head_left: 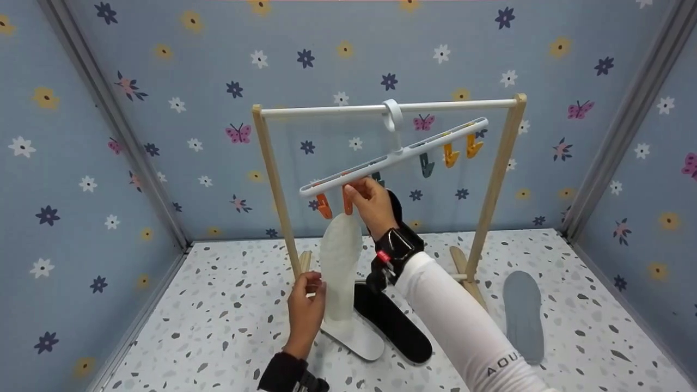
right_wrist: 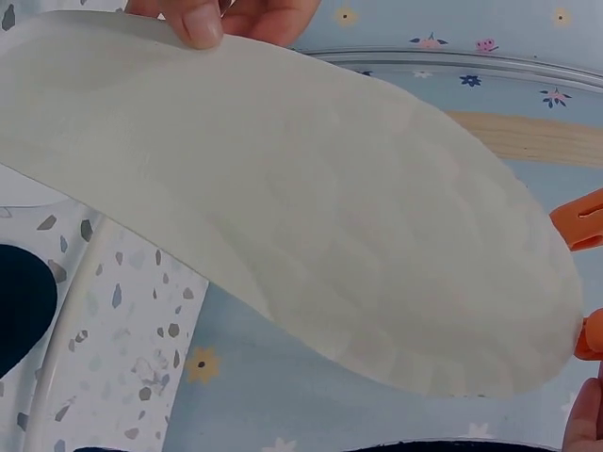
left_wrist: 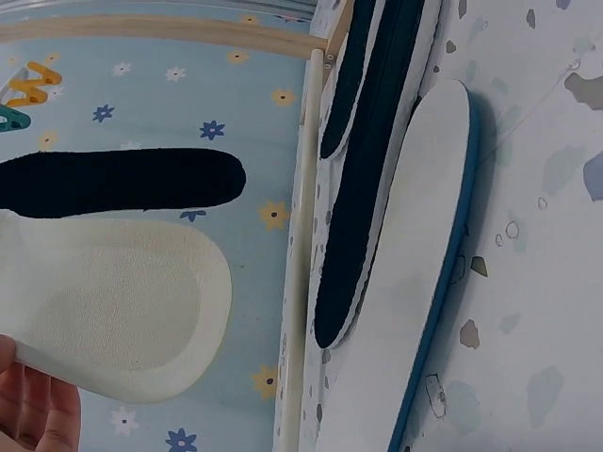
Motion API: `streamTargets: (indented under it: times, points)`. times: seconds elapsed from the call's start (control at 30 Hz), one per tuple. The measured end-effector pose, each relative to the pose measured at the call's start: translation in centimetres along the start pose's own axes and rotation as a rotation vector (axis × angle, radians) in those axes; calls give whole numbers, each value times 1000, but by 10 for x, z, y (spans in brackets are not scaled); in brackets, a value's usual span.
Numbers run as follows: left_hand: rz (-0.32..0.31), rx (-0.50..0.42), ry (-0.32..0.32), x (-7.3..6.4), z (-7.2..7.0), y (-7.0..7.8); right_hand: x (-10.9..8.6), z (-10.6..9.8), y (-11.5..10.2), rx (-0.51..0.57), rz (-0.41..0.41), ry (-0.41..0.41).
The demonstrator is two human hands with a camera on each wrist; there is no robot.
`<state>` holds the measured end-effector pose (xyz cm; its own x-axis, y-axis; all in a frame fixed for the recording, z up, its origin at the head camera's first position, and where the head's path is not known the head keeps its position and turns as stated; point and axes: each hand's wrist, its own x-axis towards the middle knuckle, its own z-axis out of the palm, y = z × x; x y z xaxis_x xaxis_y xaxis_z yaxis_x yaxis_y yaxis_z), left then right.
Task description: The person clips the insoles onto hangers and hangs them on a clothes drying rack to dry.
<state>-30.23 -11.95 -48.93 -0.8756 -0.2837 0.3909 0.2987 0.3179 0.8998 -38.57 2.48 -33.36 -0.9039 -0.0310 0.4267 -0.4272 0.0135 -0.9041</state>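
Observation:
A cream insole [head_left: 341,267] hangs upright, its top end at an orange clip [head_left: 348,200] under the white hanger [head_left: 348,177]. My right hand [head_left: 374,206] pinches that clip between thumb and fingers. Lower down, my left hand [head_left: 306,305] holds the insole's side edge, its thumb [right_wrist: 202,25] lying over the rim in the right wrist view. Beside the cream insole, the left wrist view shows a dark insole [left_wrist: 122,181] hanging; my right hand and wrist mostly hide it in the head view. Another orange clip [head_left: 324,207] hangs free at the hanger's near end.
The hanger slants from a white rail on a wooden-legged rack [head_left: 272,179]. A dark green clip [head_left: 426,166] and two yellow clips [head_left: 451,156] hang at its far side. On the speckled table lie a white insole [head_left: 359,340], a black insole [head_left: 395,324] and a grey insole [head_left: 524,316].

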Motion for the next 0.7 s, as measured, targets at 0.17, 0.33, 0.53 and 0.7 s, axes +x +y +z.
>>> streamTargets:
  times: [0.17,0.33,0.53,0.7]
  points:
    - [-13,6,-2,0,0,1,0,0,1,-16,-5,9]
    - [-10,-4,8,0,1,2,0,0,1,-9,-8,9]
    - [-16,-28,14,-1,5,3,0,1,1,-6,-8,10]
    - [-15,-46,8,-1,7,5,-1,0,1,-1,-3,8]
